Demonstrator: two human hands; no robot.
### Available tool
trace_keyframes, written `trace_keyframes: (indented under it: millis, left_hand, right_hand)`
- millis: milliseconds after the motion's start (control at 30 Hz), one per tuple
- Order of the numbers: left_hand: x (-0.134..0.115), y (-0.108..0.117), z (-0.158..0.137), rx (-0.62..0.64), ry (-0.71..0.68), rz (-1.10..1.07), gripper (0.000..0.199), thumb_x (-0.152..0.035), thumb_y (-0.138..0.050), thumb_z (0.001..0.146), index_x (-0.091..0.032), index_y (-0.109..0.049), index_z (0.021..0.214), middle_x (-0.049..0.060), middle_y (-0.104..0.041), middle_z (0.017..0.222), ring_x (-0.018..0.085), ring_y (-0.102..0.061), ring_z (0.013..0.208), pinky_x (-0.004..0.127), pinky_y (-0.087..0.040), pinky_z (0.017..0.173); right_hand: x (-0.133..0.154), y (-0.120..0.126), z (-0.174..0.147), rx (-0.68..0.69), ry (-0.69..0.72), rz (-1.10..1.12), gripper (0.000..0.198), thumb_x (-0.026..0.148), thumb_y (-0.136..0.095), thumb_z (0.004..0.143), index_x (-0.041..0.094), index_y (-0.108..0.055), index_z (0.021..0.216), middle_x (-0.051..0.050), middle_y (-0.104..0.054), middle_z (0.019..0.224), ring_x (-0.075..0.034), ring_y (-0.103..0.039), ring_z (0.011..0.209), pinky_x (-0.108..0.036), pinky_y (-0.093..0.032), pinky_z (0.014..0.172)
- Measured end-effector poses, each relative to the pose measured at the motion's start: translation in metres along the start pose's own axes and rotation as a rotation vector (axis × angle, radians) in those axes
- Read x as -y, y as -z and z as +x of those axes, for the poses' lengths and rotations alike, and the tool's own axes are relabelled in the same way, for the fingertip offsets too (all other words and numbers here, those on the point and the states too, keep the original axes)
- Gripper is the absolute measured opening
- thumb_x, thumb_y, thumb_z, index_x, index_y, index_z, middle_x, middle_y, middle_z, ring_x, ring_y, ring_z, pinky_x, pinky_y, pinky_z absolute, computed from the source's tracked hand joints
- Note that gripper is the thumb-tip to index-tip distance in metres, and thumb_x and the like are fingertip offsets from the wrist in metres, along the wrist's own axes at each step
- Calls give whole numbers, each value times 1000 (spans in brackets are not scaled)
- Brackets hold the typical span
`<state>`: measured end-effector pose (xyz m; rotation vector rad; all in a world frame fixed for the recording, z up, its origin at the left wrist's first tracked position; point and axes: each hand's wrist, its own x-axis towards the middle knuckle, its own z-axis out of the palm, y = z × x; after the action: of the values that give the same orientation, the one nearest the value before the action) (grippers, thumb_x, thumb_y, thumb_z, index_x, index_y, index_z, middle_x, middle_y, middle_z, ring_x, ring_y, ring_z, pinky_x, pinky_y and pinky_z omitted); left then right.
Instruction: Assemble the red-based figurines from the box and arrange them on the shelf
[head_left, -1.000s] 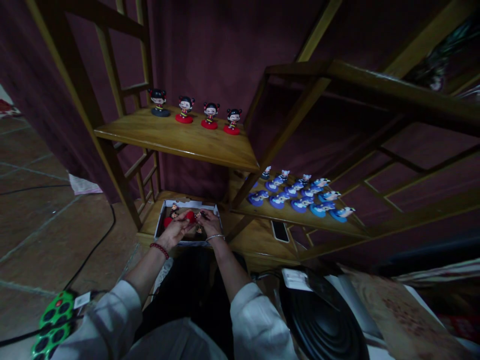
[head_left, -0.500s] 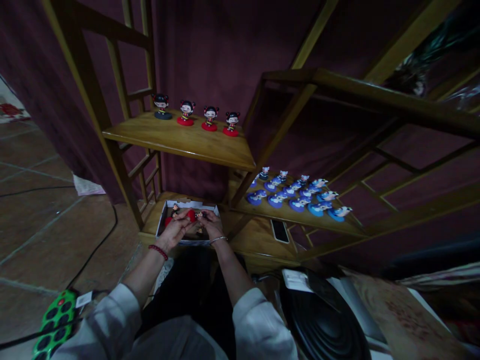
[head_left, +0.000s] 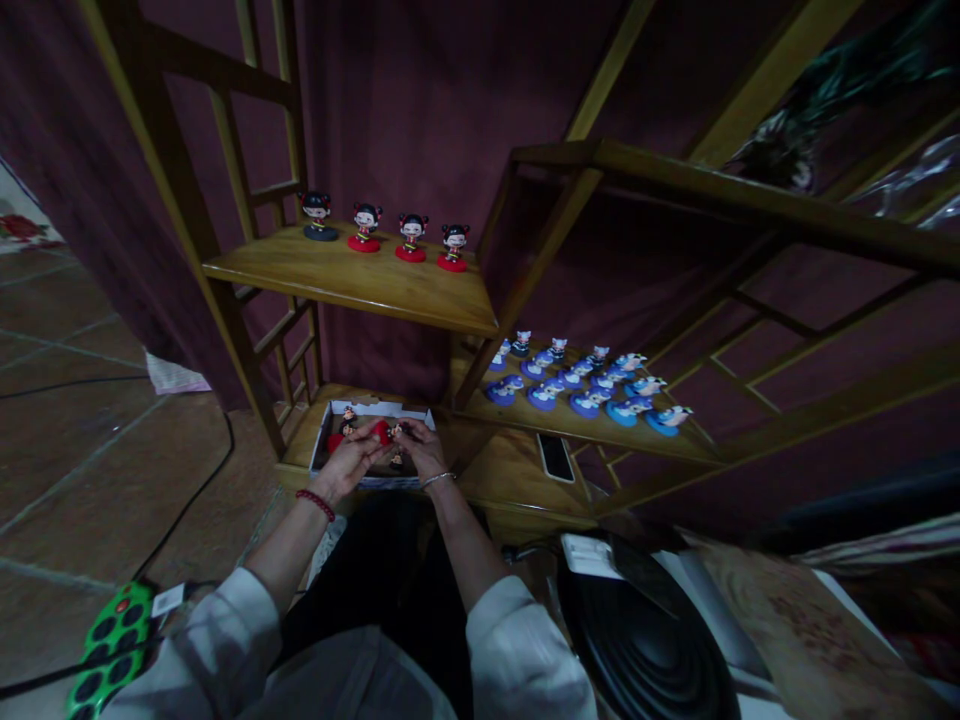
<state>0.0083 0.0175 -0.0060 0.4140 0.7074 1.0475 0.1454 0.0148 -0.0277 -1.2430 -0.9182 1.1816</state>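
Over a shallow cardboard box [head_left: 412, 412], both my hands are closed on one small figurine [head_left: 396, 432] with a red base. My left hand [head_left: 351, 464] pinches the red base [head_left: 383, 432]. My right hand [head_left: 421, 450] has its fingers around the black-haired figure part, which they partly cover. Whether base and figure are joined, I cannot tell. Other small figurines [head_left: 347, 418] lie in the box, with one more [head_left: 397, 461] below my hands and a red piece [head_left: 334, 442] by my left hand.
A wooden shelf [head_left: 337, 275] above the box bears several black-haired figurines [head_left: 411, 238]. To the right, a lower shelf [head_left: 510, 420] holds rows of blue and purple figurines [head_left: 589, 400]. A phone [head_left: 556, 457] lies beneath it. A black ridged object [head_left: 652, 640] stands at the lower right.
The view has shifted slightly, so the shelves sit a little further left. Both hands keep their hold on the figurine in nearly the same place.
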Motion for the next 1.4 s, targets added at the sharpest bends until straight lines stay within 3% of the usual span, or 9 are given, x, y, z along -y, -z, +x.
trace_keyframes:
  millis: [367,933,1400]
  left_hand:
    - [-1,3,-1,19,1,21,28,3,-51,73,-11,-63,94,7,-67,89,14,-63,81,33,-47,87]
    - [-4,-3,-9,-13,6,49,27,2,-53,74,-12,-64,93,7,-67,90,13,-63,80,30,-47,86]
    - [-2,-2,-7,1,-15,76,24,2,-55,72,-12,-66,87,5,-68,87,13,-64,78,31,-48,87]
  right_hand:
    - [8,-3,-4,28,34,-9,35,33,-67,57,20,-63,89,-1,-66,83,-15,-60,77,-24,-49,66]
    - [20,-1,-9,44,32,-11,33,30,-69,55,21,-63,86,1,-66,76,-13,-59,67,-23,-48,59]
    - [14,0,-5,57,211,-173,22,29,-62,63,22,-61,83,3,-62,78,-12,-56,72,-24,-45,72]
